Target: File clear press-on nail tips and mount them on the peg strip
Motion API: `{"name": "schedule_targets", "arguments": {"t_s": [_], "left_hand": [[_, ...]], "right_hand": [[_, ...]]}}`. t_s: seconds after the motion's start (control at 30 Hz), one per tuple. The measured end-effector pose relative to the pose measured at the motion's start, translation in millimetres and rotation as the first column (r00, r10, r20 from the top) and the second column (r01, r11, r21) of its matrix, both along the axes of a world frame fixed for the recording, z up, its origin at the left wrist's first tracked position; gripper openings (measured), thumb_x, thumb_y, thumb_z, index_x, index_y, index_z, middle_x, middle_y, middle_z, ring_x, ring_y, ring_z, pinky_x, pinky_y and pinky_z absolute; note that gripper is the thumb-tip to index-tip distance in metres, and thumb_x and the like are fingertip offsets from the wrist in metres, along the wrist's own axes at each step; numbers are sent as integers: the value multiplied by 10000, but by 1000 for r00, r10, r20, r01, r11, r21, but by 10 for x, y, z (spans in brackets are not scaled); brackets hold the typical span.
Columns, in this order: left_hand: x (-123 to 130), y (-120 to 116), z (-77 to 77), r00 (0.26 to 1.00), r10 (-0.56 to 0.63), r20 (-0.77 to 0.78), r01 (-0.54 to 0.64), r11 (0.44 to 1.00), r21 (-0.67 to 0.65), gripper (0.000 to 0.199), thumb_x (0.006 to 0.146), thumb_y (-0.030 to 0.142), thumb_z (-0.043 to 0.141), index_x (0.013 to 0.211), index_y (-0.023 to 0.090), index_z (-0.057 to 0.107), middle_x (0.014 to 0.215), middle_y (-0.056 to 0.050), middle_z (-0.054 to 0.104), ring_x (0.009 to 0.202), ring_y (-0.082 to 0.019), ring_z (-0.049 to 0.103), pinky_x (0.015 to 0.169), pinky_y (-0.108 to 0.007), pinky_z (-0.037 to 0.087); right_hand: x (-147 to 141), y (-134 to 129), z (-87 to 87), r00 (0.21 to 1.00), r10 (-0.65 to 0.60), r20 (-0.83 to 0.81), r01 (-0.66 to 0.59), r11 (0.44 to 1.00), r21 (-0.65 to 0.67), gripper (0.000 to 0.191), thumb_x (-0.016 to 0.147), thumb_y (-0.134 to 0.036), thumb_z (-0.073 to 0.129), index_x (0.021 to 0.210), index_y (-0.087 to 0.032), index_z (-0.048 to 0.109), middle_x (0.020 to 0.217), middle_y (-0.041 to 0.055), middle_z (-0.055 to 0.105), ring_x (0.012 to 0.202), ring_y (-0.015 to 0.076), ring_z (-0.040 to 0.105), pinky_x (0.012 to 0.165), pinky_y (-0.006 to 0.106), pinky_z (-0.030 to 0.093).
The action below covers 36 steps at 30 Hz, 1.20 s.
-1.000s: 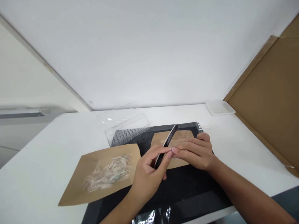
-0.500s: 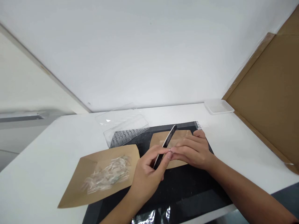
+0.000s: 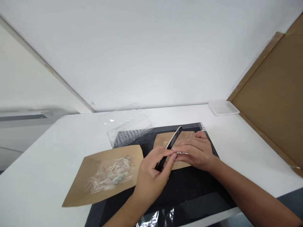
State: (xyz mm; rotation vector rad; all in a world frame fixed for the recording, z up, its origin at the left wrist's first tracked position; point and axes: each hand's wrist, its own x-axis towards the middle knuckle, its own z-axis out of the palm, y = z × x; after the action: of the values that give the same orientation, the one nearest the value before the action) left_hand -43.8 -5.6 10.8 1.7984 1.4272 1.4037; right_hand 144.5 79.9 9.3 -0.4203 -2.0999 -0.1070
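Observation:
My left hand (image 3: pixel 151 178) grips a black nail file (image 3: pixel 173 143), which stands tilted with its lower end inside my fingers. My right hand (image 3: pixel 196 153) comes in from the right with its fingertips against the file. Those fingers seem to pinch a small clear false nail tip (image 3: pixel 182 153), mostly hidden and hard to make out. Under the hands lies a kraft paper sheet (image 3: pixel 163 140). To the left, a larger kraft paper sheet (image 3: pixel 79 187) carries a loose pile of clear false nail tips (image 3: pixel 111 175).
A black mat (image 3: pixel 182 189) lies on the white table (image 3: pixel 239 142). Behind it sits a clear plastic case (image 3: pixel 129 130) with rows of nail tips inside. A white plastic tray (image 3: pixel 223 108) stands at the back right, beside an upright cardboard panel (image 3: pixel 270 94).
The nail file and both hands have shifted slightly right, and the right fingers have moved closer around the contact point. The view has shifted a little.

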Motion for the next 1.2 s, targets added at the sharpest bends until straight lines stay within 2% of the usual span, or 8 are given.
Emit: {"name": "schedule_targets", "arguments": {"t_s": [0.1, 0.27, 0.4, 0.5, 0.63, 0.8, 1.03, 1.2], "left_hand": [[4, 4, 7, 999, 13, -48, -11, 998, 59, 107, 993, 252, 684, 967, 227, 785, 760, 5, 662, 620, -115, 640, 556, -223, 501], [8, -2, 40, 997, 19, -72, -14, 998, 63, 114, 999, 247, 679, 959, 221, 783, 748, 10, 646, 621, -120, 636, 593, -240, 514], [-20, 3, 53, 991, 46, -128, -35, 996, 88, 122, 1003, 235, 671, 949, 214, 778, 777, -1, 668, 661, -129, 654, 614, -239, 519], [-48, 17, 47, 981, 78, -179, -52, 988, 145, 130, 1012, 209, 646, 958, 193, 763, 776, -3, 639, 642, -121, 624, 603, -229, 506], [-69, 21, 4, 957, 97, -274, -36, 975, 220, 134, 1022, 158, 615, 989, 164, 745, 883, -32, 645, 680, -112, 638, 655, -219, 531], [-92, 6, -64, 936, 62, -347, 6, 981, 194, 171, 1042, 168, 582, 1086, 179, 747, 1049, -79, 702, 823, -145, 721, 675, -206, 573], [-116, -2, -56, 917, 27, -398, 37, 988, 152, 192, 1067, 189, 547, 1106, 174, 734, 1061, -93, 706, 843, -144, 734, 659, -181, 571], [-117, -5, -47, 909, -2, -417, 67, 988, 142, 197, 1071, 177, 537, 1090, 171, 733, 1064, -96, 710, 823, -132, 729, 667, -171, 565]], "right_hand": [[-11, 7, 1, 1000, -4, 2, 4, 1000, -22, 179, 944, -404, 814, 993, -256, 726, 916, -60, 829, 741, 99, 746, 759, 346, 377], [-10, 25, -1, 1000, 2, 24, -1, 999, -37, 192, 935, -392, 825, 949, -243, 705, 900, -67, 820, 727, 99, 737, 773, 358, 371], [21, 28, 39, 997, -19, 68, 21, 999, -41, 157, 934, -349, 824, 1008, -267, 712, 947, -54, 823, 781, 108, 744, 799, 352, 386], [54, 16, 82, 992, 33, 120, -19, 993, -121, 233, 928, -365, 801, 1114, -263, 703, 1015, -15, 818, 878, 146, 756, 815, 361, 396], [67, 1, 123, 992, 106, 67, -81, 950, -302, 206, 950, -309, 719, 1144, -244, 697, 913, -11, 796, 775, 145, 729, 780, 366, 392], [39, 10, 132, 983, 179, 35, -152, 910, -386, 86, 976, -278, 728, 1057, -249, 726, 917, -23, 797, 785, 131, 728, 797, 354, 398], [27, 24, 132, 977, 213, 17, -187, 890, -415, 57, 994, -267, 726, 956, -228, 712, 868, -16, 771, 827, 139, 713, 800, 343, 394], [30, 3, 118, 973, 215, 82, -150, 864, -480, 91, 1025, -220, 648, 935, -214, 642, 822, -33, 725, 789, 133, 654, 806, 339, 367]]}}
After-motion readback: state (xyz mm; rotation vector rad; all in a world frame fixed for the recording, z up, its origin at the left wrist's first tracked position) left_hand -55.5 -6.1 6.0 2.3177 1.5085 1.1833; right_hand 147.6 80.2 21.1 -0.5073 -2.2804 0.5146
